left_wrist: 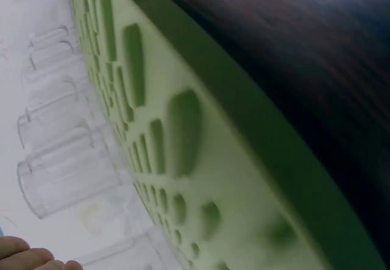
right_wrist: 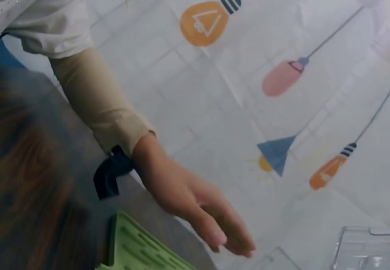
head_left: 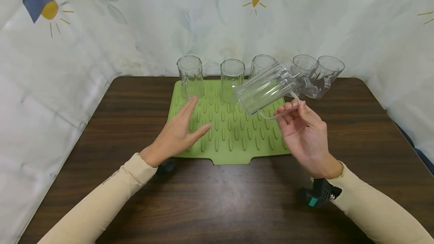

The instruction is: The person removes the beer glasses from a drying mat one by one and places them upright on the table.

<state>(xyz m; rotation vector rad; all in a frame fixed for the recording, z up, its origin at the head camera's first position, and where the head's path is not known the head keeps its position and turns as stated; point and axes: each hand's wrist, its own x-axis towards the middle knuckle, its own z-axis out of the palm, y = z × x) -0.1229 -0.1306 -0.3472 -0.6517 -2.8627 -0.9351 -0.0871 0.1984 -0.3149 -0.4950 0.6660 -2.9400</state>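
My right hand (head_left: 303,136) holds a clear mug (head_left: 266,89) by its handle, fingers and thumb pinching it. The mug is tipped on its side above the green drying mat (head_left: 230,159), its handle toward me. Over the mat's left part hovers my left hand (head_left: 176,133), fingers extended and thumb spread, holding nothing. Just beyond its fingertips stands another clear mug (head_left: 191,76). In the right wrist view the left hand (right_wrist: 189,191) also shows with its fingers straight, and a corner of a clear mug (right_wrist: 362,252) is at the lower right.
Along the mat's back edge stand a clear glass mug (head_left: 232,80) and one more mug (head_left: 262,63) partly behind the held one. Two further mugs (head_left: 305,63) stand close together at the back right of the dark wooden table (head_left: 217,206). A white printed curtain (head_left: 152,22) hangs behind.
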